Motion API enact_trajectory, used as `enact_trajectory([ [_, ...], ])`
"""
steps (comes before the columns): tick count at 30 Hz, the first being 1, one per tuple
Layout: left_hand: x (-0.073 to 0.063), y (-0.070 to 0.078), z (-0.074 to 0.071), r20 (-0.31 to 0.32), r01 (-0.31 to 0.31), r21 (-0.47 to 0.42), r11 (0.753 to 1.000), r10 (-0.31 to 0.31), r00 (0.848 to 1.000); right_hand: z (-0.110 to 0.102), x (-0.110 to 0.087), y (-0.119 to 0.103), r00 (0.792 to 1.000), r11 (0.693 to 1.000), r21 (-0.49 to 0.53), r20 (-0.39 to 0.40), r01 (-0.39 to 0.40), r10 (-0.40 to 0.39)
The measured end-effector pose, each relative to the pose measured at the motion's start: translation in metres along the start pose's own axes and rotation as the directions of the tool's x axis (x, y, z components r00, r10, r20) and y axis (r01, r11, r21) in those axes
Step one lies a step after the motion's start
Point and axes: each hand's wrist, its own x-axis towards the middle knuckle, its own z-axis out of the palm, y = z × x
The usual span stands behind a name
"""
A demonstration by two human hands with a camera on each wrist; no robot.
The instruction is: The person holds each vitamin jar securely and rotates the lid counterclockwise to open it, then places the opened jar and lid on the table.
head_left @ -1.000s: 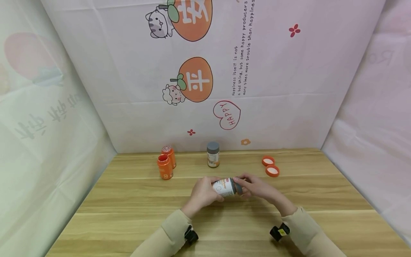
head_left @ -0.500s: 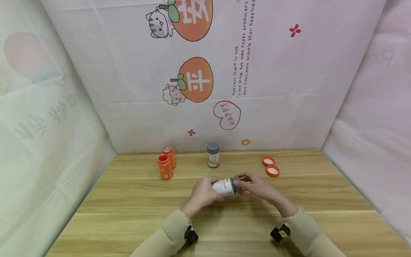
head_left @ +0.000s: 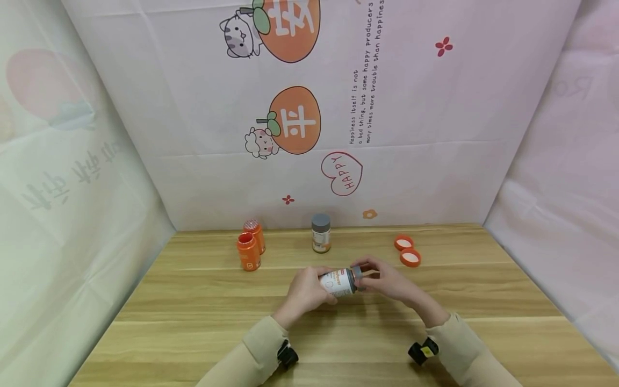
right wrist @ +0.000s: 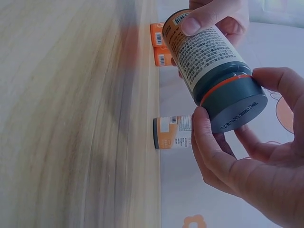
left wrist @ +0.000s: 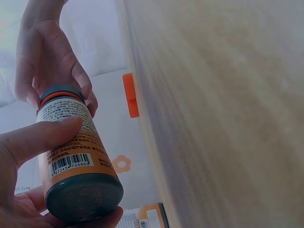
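A white-and-orange labeled bottle lies on its side in the air above the wooden tabletop, between a person's two hands. The left hand is clamped around its body near the base, thumb flat across the printed label, other fingers on the opposite side. The right hand grips the dark gray cap, fingertips pressed on opposite sides of its rim, palm apart from its flat top. An orange ring shows between cap and bottle shoulder.
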Motion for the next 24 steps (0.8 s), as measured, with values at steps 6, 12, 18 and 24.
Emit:
enact_trajectory([
  [6,0.0,-0.001,0.0,0.002,0.0,0.005,1.0,0.0,1.0,-0.002,0.001,0.002,0.998,0.998,0.006,0.021,0.066,-0.066],
  [12,0.001,-0.002,0.0,0.004,0.015,-0.01,1.0,-0.014,1.0,-0.004,0.004,0.006,0.992,0.992,0.022,0.031,0.125,-0.126],
  [18,0.001,-0.001,0.0,-0.001,0.017,-0.007,1.0,-0.018,1.0,-0.005,0.004,0.009,0.979,0.978,0.067,0.039,0.198,-0.201],
  [24,0.0,0.0,-0.001,-0.002,0.024,-0.017,1.0,-0.024,1.0,-0.005,0.003,0.011,0.973,0.972,0.081,0.039,0.223,-0.226],
])
